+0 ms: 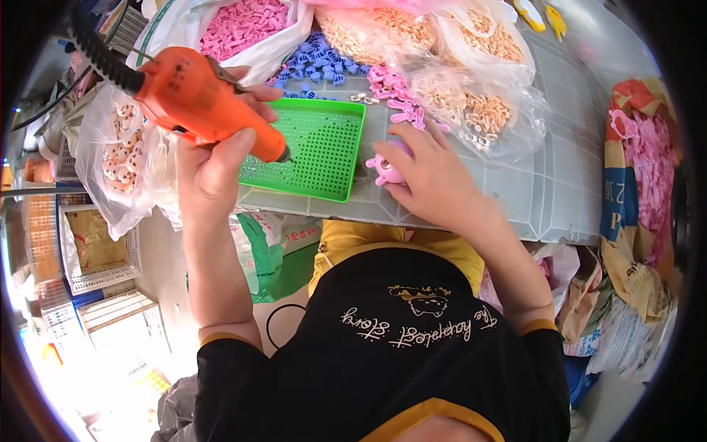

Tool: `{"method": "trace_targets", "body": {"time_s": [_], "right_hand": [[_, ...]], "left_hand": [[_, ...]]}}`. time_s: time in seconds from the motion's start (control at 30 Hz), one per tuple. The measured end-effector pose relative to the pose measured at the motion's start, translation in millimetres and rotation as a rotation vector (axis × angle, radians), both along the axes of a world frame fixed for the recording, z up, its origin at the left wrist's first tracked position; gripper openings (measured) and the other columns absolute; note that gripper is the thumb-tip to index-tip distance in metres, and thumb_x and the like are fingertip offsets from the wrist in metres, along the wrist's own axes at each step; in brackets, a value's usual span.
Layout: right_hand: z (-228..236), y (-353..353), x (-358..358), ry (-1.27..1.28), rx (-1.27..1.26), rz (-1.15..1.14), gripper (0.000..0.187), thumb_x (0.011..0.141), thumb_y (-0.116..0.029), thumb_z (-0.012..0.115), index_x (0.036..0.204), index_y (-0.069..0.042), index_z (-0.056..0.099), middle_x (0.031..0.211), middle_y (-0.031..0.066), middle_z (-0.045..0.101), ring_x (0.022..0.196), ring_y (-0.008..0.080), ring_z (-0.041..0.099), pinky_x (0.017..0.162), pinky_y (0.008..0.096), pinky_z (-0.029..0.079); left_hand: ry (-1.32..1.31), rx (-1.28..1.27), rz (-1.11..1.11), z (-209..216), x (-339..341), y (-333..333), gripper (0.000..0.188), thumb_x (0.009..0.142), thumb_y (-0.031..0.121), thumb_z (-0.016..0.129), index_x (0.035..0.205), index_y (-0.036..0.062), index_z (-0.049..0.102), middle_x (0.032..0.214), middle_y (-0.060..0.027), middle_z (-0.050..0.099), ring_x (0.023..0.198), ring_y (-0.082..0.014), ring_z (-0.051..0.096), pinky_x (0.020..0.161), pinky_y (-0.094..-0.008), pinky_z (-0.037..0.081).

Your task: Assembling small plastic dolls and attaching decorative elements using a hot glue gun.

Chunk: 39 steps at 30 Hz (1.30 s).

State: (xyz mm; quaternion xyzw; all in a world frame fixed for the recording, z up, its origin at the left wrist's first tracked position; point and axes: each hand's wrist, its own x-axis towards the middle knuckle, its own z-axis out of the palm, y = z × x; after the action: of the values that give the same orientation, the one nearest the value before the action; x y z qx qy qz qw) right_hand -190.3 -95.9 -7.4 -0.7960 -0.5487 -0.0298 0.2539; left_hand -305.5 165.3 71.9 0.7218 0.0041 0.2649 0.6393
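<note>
My left hand (215, 163) is closed around an orange electric screwdriver (193, 96), whose black cable runs off at the upper left. The tool's tip hangs over a green tray (356, 140) dotted with small holes, and tiny shiny pieces lie along its left side. On the table, right of the tray, my right hand (436, 163) has its fingers curled over a pink, round toy part (386, 171) with small knobs on its edge. Pink rabbit-shaped pieces (406, 112) lie just beyond that hand.
Blue plastic pieces (317, 60) are heaped behind the tray. Open bags of pink parts (243, 28) and cream parts (375, 33) line the back. A bag of patterned pieces (121, 155) is at left, a sack of pink pieces (652, 169) at right. Yellow cutters (530, 15) lie far right.
</note>
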Motion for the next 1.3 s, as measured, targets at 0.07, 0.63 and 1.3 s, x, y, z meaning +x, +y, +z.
{"method": "trace_targets", "body": {"time_s": [0.07, 0.63, 1.3], "right_hand": [[-4.0, 3.5, -2.7, -0.074, 0.008, -0.018, 0.053, 0.073, -0.013, 0.071, 0.123, -0.009, 0.056, 0.124, 0.0161, 0.054, 0.115, 0.0345, 0.055, 0.107, 0.0546, 0.038], [-21.7, 14.0, -9.7, -0.121, 0.069, -0.189, 0.058, 0.067, -0.020, 0.080, 0.119, -0.011, 0.055, 0.119, 0.0090, 0.059, 0.111, 0.0286, 0.057, 0.107, 0.0551, 0.034], [-33.6, 14.8, -12.9, -0.112, 0.090, -0.242, 0.065, 0.061, -0.022, 0.084, 0.119, -0.010, 0.055, 0.119, 0.0060, 0.059, 0.111, 0.0236, 0.057, 0.106, 0.0498, 0.032]], "left_hand": [[0.070, -0.120, -0.029, 1.1, 2.7, -10.5, 0.058, 0.075, 0.011, 0.064, 0.128, -0.0051, 0.045, 0.102, -0.0163, 0.065, 0.097, -0.0244, 0.064, 0.103, -0.0453, 0.044], [-0.062, -0.128, 0.143, -58.4, 36.2, -3.2, 0.029, 0.078, -0.011, 0.057, 0.106, -0.0036, 0.052, 0.068, -0.0079, 0.058, 0.060, -0.0176, 0.055, 0.071, -0.0380, 0.051], [-0.258, -0.354, -0.333, -32.5, 25.7, -73.0, 0.036, 0.081, -0.008, 0.061, 0.113, 0.0008, 0.046, 0.071, -0.0078, 0.055, 0.061, -0.0180, 0.055, 0.070, -0.0415, 0.053]]}}
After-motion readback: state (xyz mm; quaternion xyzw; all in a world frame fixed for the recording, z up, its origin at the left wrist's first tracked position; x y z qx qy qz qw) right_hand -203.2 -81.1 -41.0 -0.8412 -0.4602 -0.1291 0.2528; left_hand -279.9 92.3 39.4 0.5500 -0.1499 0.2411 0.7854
